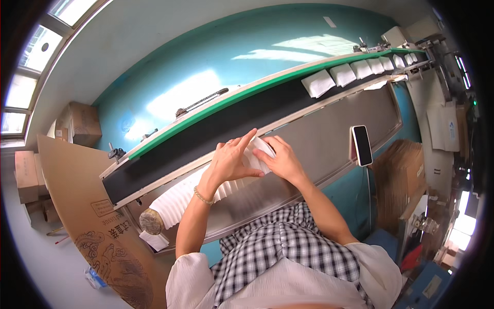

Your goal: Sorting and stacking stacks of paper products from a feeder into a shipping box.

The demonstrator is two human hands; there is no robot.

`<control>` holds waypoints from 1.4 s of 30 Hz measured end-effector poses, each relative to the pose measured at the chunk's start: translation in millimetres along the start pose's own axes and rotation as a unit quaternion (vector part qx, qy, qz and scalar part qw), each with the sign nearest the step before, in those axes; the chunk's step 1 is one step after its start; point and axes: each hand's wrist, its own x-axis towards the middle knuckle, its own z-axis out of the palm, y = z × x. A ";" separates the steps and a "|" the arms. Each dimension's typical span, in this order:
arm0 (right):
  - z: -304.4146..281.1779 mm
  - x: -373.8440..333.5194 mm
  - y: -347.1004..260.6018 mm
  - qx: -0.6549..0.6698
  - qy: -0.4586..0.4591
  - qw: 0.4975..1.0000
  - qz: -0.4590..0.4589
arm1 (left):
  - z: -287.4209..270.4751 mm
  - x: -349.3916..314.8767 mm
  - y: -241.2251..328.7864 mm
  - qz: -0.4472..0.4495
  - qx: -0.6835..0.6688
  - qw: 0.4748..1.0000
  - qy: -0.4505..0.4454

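Note:
A small stack of white folded tissues [263, 147] is between my two hands, at the far right end of a long row. My right hand [283, 162] grips this stack, thumb on its near face and fingers curled over the far side. My left hand [226, 164], a beaded bracelet at its wrist, spans the stack from the left with thumb and fingers spread around it. The long row of white folded tissues [180, 200] lies on the metal table and runs under my left forearm. A round brown block [152, 221] stands against the row's left end.
Beyond the table runs a black conveyor belt [206, 149] with a green rail [242, 96]; several white tissue stacks [318, 83] sit on its right part. A phone [363, 145] stands at the table's right. A big cardboard sheet [77, 190] leans left; flattened cartons [399, 175] are stacked right.

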 end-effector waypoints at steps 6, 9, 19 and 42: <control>2.4 -9.6 47.3 0.217 -0.107 0.957 0.162 | -0.3 -3.6 -8.9 -0.023 -0.022 0.999 -0.015; -6.1 -2.0 53.2 0.213 -0.061 0.960 0.169 | 2.8 -6.8 -14.7 -0.027 -0.020 0.999 -0.015; 29.3 -17.5 7.5 0.188 -0.049 0.975 0.111 | -6.2 -15.1 -9.5 0.005 -0.008 1.000 0.012; 34.9 9.1 32.2 0.207 -0.086 0.972 0.065 | -8.7 -20.4 -24.9 -0.064 -0.063 0.996 0.013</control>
